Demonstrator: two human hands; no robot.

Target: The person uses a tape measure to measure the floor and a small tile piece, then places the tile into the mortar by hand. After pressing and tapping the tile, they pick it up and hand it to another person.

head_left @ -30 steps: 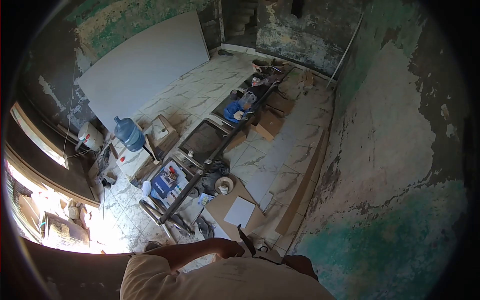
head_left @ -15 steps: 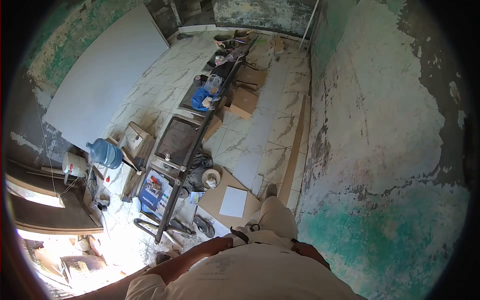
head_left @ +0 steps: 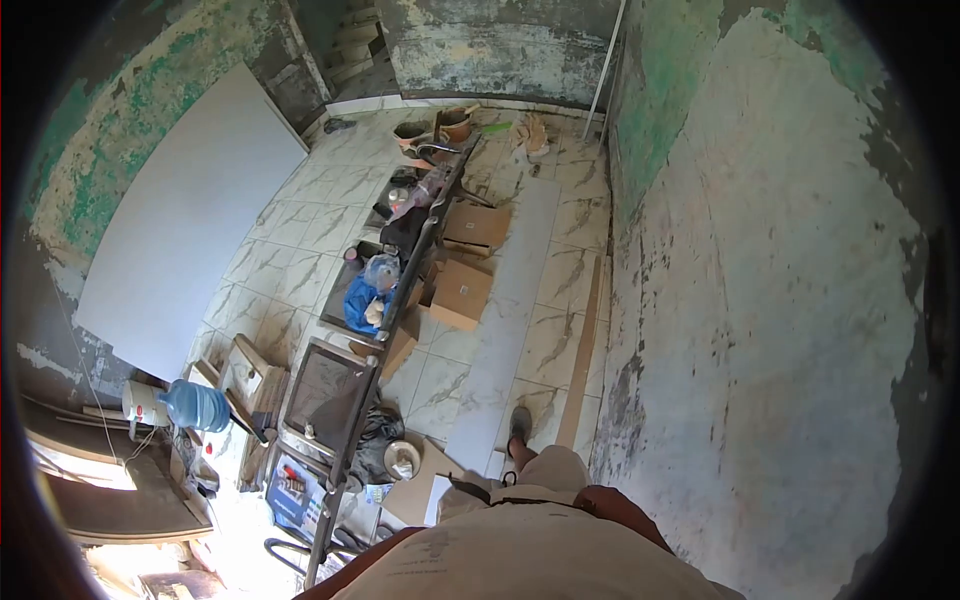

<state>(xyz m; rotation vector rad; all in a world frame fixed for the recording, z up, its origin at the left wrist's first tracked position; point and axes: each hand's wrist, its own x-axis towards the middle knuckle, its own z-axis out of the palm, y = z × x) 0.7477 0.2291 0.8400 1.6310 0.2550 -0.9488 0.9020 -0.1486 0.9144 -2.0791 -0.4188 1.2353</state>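
Past the front of my shirt (head_left: 490,555), my left forearm (head_left: 372,560) shows at the lower left, and the hand itself is out of sight. Close to my right hip is my right hand (head_left: 607,503), a dark shape partly covered by the shirt, its fingers not visible. I cannot make out anything held. Below my waist are light trousers (head_left: 555,470), with one dark shoe (head_left: 520,422) set forward on the tiled floor.
A long metal bench (head_left: 345,440) runs away ahead on the left, carrying a blue plastic bag (head_left: 362,303) and other items. Cardboard boxes (head_left: 462,293) stand beside it. A water jug (head_left: 197,406) sits farther left. A long board (head_left: 582,350) lies by the peeling right wall (head_left: 720,330).
My view has tilted up and moved forward, so the bench and boxes sit lower in the picture. My left hand, seen earlier near my waist, has gone out of sight.
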